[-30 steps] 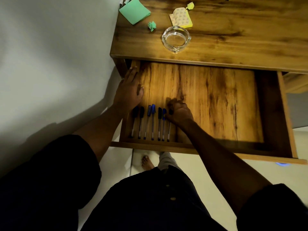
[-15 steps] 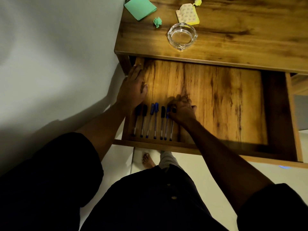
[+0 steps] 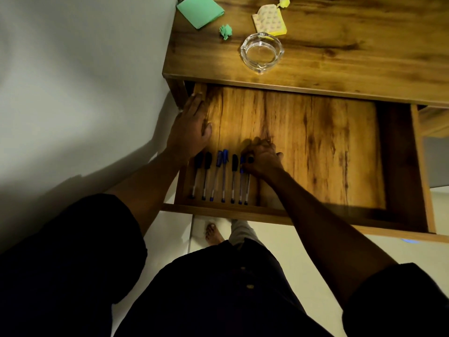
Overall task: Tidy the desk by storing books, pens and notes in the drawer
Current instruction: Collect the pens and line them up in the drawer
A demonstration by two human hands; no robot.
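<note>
The wooden drawer (image 3: 340, 166) stands pulled out under the desk top (image 3: 352, 57). Several pens (image 3: 223, 176) with blue and black caps lie side by side at its left end, caps pointing away from me. My right hand (image 3: 263, 159) is curled over the cap end of the rightmost pen (image 3: 247, 188) and hides most of the cap. My left hand (image 3: 192, 132) lies flat with straight fingers on the drawer's left wall, just beyond the pens. On the desk sit a green note pad (image 3: 200, 9), a yellow sticky-note pad (image 3: 268, 20) and a crumpled green note (image 3: 226, 32).
A glass ashtray (image 3: 262, 52) stands near the desk's front edge, above the drawer. A crumpled yellow scrap (image 3: 283, 2) lies at the top edge. A white wall (image 3: 85, 93) borders the desk on the left. My bare foot (image 3: 213, 233) shows on the floor below the drawer front.
The view has shifted a little. My right hand has stayed curled on the rightmost pen with only small finger movement. My left hand has kept its place on the drawer's left wall.
</note>
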